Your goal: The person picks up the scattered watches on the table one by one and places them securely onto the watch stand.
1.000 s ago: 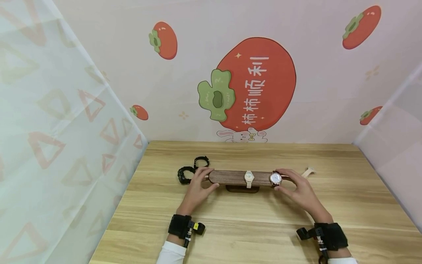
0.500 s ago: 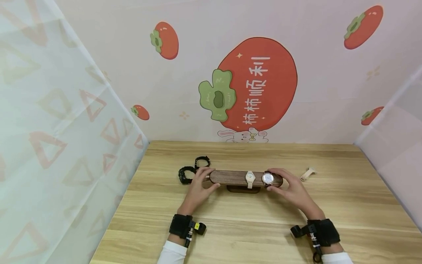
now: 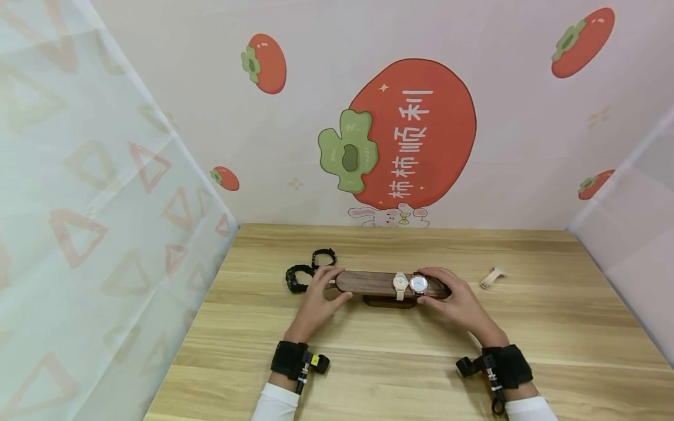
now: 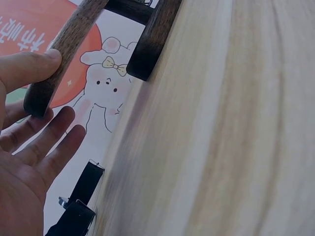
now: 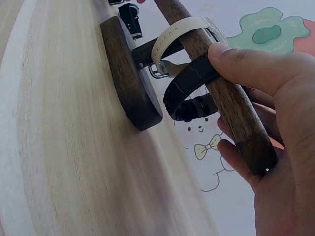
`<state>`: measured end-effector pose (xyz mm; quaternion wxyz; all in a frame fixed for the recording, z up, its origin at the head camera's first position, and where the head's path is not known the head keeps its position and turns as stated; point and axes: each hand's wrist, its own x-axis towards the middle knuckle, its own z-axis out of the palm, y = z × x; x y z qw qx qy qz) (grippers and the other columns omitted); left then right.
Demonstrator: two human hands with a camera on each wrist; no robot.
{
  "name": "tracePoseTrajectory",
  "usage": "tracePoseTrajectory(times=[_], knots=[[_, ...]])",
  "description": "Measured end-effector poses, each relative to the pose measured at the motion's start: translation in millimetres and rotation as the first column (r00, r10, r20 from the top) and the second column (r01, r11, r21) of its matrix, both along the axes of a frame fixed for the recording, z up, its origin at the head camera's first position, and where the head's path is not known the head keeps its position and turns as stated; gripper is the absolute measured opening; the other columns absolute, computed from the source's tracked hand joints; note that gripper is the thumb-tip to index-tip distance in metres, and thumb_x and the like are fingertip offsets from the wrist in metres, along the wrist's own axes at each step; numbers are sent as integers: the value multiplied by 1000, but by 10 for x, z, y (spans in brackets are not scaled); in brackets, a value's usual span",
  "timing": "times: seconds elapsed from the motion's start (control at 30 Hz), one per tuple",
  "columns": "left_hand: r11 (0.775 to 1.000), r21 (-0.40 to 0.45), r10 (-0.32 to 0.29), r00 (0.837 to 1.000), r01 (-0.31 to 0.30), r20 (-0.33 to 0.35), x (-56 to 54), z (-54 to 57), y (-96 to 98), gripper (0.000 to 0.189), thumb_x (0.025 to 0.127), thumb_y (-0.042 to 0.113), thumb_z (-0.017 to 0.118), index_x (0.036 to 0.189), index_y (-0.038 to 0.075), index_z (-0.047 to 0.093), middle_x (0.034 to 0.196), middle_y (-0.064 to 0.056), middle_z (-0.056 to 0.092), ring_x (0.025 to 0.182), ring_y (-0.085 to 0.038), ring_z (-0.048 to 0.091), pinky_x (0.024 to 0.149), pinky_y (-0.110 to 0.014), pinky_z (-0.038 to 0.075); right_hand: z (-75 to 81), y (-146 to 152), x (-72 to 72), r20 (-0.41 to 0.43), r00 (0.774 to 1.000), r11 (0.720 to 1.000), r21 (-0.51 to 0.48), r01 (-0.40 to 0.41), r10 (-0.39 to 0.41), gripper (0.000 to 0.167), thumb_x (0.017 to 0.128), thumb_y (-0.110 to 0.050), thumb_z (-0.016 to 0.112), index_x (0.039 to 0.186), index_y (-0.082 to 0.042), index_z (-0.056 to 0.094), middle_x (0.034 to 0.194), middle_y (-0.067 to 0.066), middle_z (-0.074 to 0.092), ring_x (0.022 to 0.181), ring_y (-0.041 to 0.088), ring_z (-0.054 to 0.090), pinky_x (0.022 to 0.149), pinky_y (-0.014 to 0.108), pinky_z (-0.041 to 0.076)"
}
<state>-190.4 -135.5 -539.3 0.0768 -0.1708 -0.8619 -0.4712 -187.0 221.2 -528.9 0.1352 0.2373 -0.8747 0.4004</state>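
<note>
A dark wooden watch stand [image 3: 365, 283] has a long rounded bar over a smaller base [image 5: 130, 81]. My left hand [image 3: 314, 301] holds the bar's left end, thumb against its near edge. Looped round the bar right of its middle is a white-strapped watch [image 3: 400, 283]. Close to its right sits a second watch [image 3: 419, 284] with a silver rim, a pale dial and a dark strap [image 5: 189, 88]. My right hand [image 3: 459, 301] grips this second watch across the bar, with the thumb pressing by its strap in the right wrist view. Both straps hang as loops below the bar.
Two black watches, one chunky [image 3: 298, 279] and one slimmer [image 3: 323, 257], stand on the table [image 3: 379, 368] behind my left hand. A cream-strapped watch [image 3: 492, 277] lies at the right. A printed backdrop [image 3: 295, 146] rises behind the table.
My right hand has slid the dark-strapped watch leftward along the bar, from its right end to beside the white-strapped watch. My left hand keeps its hold on the left end.
</note>
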Motion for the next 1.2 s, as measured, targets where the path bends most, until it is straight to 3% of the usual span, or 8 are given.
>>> tracePoseTrajectory(times=[0.7, 0.97, 1.2], knots=[[1000, -21, 11, 1000, -11, 3, -33, -23, 40, 64, 94, 24, 84, 150, 8, 59, 151, -11, 53, 140, -35, 55, 108, -53, 56, -16, 24, -27, -10, 1000, 1000, -12, 20, -20, 64, 82, -11, 94, 140, -14, 68, 137, 8, 70, 128, 23, 61, 107, 2, 34], [1000, -13, 27, 999, -26, 39, -47, -30, 88, 64, 95, 24, 83, 153, 10, 57, 156, -12, 49, 145, -39, 50, 114, -60, 51, -7, 40, -43, -5, 999, 999, -4, 48, -48, 64, 82, -13, 93, 141, -17, 68, 137, 8, 70, 126, 11, 58, 104, 9, 39], [1000, -16, 26, 999, -26, 36, -55, -36, 105, 65, 96, 26, 82, 154, 9, 56, 157, -17, 48, 146, -41, 49, 116, -64, 48, -6, 50, -49, -6, 998, 998, 9, 55, -55, 64, 83, -14, 93, 141, -18, 67, 138, 7, 69, 126, 14, 58, 104, 13, 41]])
